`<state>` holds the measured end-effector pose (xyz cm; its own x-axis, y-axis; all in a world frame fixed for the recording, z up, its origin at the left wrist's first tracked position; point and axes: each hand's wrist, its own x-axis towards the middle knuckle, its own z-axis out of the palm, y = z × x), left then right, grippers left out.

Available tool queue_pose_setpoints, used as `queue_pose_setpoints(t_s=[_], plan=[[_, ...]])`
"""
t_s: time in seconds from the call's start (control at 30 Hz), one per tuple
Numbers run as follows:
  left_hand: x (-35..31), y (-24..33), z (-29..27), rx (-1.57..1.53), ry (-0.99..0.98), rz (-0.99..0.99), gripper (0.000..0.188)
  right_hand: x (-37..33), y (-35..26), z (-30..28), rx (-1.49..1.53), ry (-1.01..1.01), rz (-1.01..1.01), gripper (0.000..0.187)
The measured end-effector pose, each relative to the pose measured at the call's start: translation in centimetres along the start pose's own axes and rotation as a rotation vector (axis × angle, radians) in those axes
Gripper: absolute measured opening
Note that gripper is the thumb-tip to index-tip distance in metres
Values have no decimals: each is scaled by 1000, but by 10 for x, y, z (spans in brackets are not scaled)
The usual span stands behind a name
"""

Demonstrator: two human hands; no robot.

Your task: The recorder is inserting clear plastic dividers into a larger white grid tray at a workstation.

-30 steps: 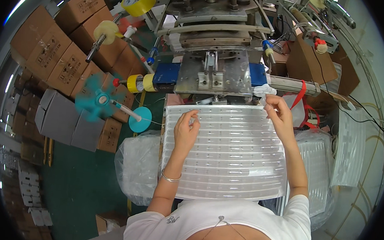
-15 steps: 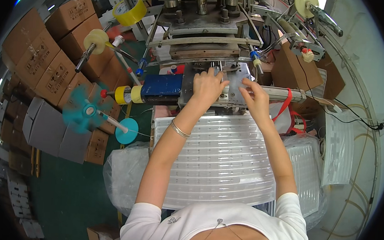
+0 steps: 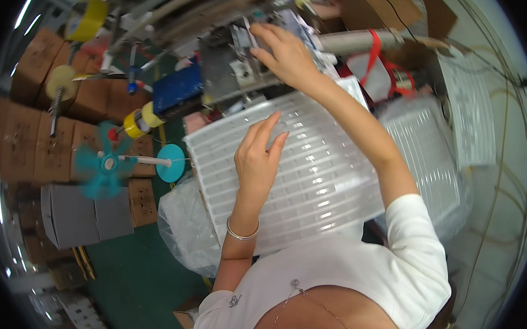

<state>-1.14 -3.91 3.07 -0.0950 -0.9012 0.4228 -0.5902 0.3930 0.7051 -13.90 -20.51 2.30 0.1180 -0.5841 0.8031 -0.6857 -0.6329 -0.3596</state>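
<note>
My left hand (image 3: 256,159) hovers over the translucent ribbed plastic tray (image 3: 328,195), thumb and fingers apart, and I see nothing in it. Farther away, my right hand (image 3: 287,56) reaches over the metal fixture (image 3: 243,73) of the machine. Its thumb and forefinger are spread beside the small metal blocks there, with no held object visible. Whether the fingertips touch the fixture I cannot tell. Small clear pieces seem to lie in rows in the tray, too faint to make out.
Left of the fixture are a blue block (image 3: 179,90) and a yellow tape roll (image 3: 134,124). A turquoise fan (image 3: 108,162) spins at the left, near stacked cartons (image 3: 21,134). More ribbed trays (image 3: 424,156) in plastic film stand at the right, below a red strap (image 3: 374,53).
The view has tilted and turned. My left hand has come back from the fixture to above the tray. My right hand has moved left, over the fixture's metal blocks.
</note>
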Motion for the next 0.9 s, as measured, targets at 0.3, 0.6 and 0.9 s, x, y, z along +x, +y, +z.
queue_pose_setpoints(t_s=[0.3,0.6,0.9], plan=[[-73,16,80,53,-517,411,26,-107,-9,-176,-30,-948,117,13],[-83,21,104,196,-623,437,24,-198,1,-232,-180,-1096,-57,13],[-88,21,157,263,-593,665,22,-121,2,-233,64,-639,407,21]])
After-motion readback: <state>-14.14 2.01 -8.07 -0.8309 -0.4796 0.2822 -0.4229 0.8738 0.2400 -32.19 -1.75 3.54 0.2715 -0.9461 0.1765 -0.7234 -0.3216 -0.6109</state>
